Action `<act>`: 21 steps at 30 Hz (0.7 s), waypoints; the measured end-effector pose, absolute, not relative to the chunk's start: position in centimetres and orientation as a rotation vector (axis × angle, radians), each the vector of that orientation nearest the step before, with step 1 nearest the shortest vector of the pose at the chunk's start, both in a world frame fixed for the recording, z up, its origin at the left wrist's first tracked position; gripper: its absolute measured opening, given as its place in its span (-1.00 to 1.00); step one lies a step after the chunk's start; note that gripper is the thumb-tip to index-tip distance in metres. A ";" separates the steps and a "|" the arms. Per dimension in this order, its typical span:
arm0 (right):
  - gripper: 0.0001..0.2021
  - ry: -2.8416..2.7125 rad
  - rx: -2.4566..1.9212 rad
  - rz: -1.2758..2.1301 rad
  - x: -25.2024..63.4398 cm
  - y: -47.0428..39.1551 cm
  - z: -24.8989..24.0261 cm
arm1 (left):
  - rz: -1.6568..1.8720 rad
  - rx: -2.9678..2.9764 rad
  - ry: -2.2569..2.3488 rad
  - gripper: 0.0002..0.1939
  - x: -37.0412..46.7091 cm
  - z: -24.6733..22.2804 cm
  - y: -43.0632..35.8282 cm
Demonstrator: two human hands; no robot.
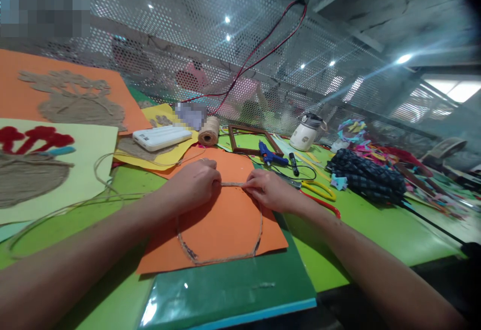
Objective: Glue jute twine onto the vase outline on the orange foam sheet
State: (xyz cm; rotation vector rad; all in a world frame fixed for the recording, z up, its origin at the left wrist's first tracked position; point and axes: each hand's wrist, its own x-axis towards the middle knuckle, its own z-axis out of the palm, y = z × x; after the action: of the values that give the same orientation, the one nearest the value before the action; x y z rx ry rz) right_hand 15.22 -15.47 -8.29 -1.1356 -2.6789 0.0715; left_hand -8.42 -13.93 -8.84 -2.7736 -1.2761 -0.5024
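Note:
Between my two hands a short stretch of jute twine (232, 184) runs taut across an orange sheet (225, 224). My left hand (199, 179) is closed on the twine at its left end, knuckles up. At the other end my right hand (268, 188) pinches it between thumb and fingers. Below them, more twine lies on the sheet as a rounded outline, with dark marks near its two lower corners. Part of that outline is hidden under my hands. The sheet rests on a dark green board (233, 290) with a blue edge.
Left are twine-covered vase pictures (80, 109), loose twine (108, 197) and a white power bank (162, 138). Behind stand a twine spool (208, 130) and wooden frame (255, 139). Right are a blue glue gun (271, 155), black marker (293, 164), scissors (319, 190), a bottle (303, 134) and an umbrella (364, 175).

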 end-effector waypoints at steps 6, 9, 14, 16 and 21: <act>-0.74 -2.753 -1.211 -0.075 14.8 -15.9 -7.7 | -0.560 -2.755 -1.319 -0.68 -8.6 -9.4 -13.5; -0.72 -2.803 -1.241 -0.150 14.6 -16.1 -7.3 | -0.633 -2.732 -1.341 -0.70 -8.7 -9.5 -13.3; -0.72 -2.853 -1.233 -0.258 14.3 -16.3 -7.0 | -0.551 -2.807 -1.377 -0.76 -9.1 -8.6 -13.6; -0.74 -2.864 -1.242 -0.262 14.2 -16.4 -6.9 | -0.545 -2.810 -1.371 -0.76 -9.4 -8.3 -13.7; -0.73 -2.870 -1.264 -0.256 14.0 -16.5 -6.8 | -0.527 -2.805 -1.342 -0.76 -10.6 -8.3 -13.5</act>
State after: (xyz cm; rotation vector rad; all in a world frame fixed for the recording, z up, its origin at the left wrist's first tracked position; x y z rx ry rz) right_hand 14.03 -16.49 -6.85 -1.2638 -2.8705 -0.2562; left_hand -10.61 -13.54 -8.28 -2.8054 -1.3418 -0.5273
